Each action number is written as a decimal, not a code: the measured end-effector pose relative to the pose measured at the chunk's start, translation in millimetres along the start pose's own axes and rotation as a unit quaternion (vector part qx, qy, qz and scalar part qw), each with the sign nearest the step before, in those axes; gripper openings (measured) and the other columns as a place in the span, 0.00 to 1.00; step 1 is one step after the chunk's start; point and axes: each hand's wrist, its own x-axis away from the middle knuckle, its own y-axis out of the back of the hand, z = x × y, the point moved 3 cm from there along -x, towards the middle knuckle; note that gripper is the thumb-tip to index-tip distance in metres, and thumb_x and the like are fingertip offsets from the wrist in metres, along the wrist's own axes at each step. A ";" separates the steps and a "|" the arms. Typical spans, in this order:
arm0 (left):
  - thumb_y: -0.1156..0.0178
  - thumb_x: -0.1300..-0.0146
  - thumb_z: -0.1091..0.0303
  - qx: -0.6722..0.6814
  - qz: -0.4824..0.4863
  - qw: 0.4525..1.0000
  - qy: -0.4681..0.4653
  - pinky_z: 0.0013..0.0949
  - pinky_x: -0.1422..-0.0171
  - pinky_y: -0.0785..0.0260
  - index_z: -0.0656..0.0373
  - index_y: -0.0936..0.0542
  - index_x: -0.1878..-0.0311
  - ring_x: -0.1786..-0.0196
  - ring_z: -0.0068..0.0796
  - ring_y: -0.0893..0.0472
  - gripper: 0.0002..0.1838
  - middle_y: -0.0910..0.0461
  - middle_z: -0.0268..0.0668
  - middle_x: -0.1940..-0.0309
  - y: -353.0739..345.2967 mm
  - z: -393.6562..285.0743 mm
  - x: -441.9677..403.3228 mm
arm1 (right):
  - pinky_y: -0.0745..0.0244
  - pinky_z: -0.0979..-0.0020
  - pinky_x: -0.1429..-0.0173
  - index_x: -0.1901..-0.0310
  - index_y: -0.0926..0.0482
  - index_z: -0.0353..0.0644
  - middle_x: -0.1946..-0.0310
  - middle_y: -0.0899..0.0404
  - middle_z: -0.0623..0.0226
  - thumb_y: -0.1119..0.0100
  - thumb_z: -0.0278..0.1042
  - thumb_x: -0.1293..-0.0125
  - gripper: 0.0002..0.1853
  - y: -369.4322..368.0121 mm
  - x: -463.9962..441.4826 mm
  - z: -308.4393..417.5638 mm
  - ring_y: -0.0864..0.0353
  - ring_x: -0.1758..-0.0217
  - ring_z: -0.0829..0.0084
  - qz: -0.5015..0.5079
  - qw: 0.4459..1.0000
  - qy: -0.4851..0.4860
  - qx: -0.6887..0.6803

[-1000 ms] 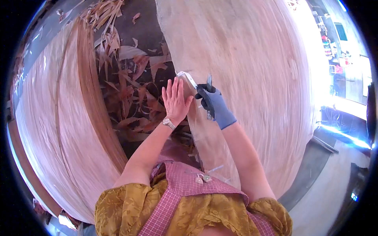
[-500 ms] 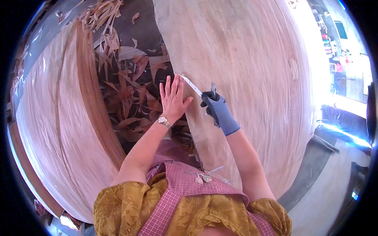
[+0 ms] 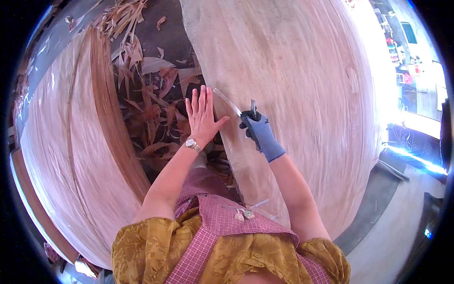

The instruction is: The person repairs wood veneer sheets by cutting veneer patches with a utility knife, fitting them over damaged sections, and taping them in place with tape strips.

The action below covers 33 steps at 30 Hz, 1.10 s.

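Note:
My left hand (image 3: 202, 124) is bare, with a watch (image 3: 192, 143) at the wrist. Its fingers are stretched out and spread at the near-side edge of a broad stack of wood veneer sheets (image 3: 293, 71), thumb over the edge. In a blue-grey glove with dark fingertips, my right hand (image 3: 260, 132) is closed above the veneer. A narrow white strip (image 3: 228, 102) runs from its fingers toward my left fingertips. A grey, metal-looking tool (image 3: 254, 107) pokes up from the same fist; its handle is mostly hidden, so its kind is unclear.
On the left stands another tall veneer stack (image 3: 56, 142) with a reddish-brown side. Torn veneer scraps (image 3: 156, 113) litter the dark floor in the gap between the stacks. Far right, beyond the bright floor, various small objects (image 3: 402, 78) sit on a surface.
My left hand has shifted slightly left, its fingertips farther from the sheet. My right hand has moved a little left, still gripping the strip and tool.

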 end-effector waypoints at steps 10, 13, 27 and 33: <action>0.38 0.41 0.45 -0.064 0.052 0.992 -0.100 0.61 0.19 0.66 0.50 0.38 0.25 0.21 0.45 0.50 0.43 0.45 0.30 0.23 -0.9 -6.3 -4.4 | 0.24 0.65 0.70 0.54 0.22 0.42 0.72 0.18 0.62 0.47 0.35 0.30 0.09 7.9 -11.1 30.8 0.16 0.72 0.71 -0.095 0.793 0.285 0.530; 0.38 0.40 0.45 -0.076 0.056 0.990 -0.104 0.61 0.19 0.66 0.50 0.38 0.26 0.21 0.45 0.50 0.42 0.45 0.30 0.23 -1.6 -6.6 -5.8 | 0.22 0.61 0.66 0.55 0.26 0.44 0.69 0.17 0.59 0.52 0.33 0.30 0.07 -8.6 0.1 79.0 0.13 0.67 0.65 -0.170 0.597 0.261 0.739; 0.47 0.37 0.73 0.067 -0.075 0.994 -0.039 0.55 0.21 0.57 0.54 0.34 0.29 0.22 0.44 0.45 0.31 0.37 0.37 0.27 4.6 17.5 34.5 | 0.37 0.79 0.80 0.57 0.17 0.42 0.76 0.19 0.69 0.35 0.42 0.34 0.12 5.9 45.8 32.4 0.32 0.84 0.83 0.041 0.995 0.005 0.088; 0.45 0.40 0.70 0.012 0.031 0.991 -0.130 0.62 0.20 0.65 0.54 0.34 0.28 0.22 0.46 0.47 0.33 0.38 0.35 0.27 -8.6 -30.2 66.0 | 0.37 0.78 0.79 0.57 0.17 0.41 0.75 0.19 0.68 0.38 0.40 0.34 0.11 2.0 41.1 -13.9 0.33 0.84 0.83 0.019 0.998 -0.043 0.052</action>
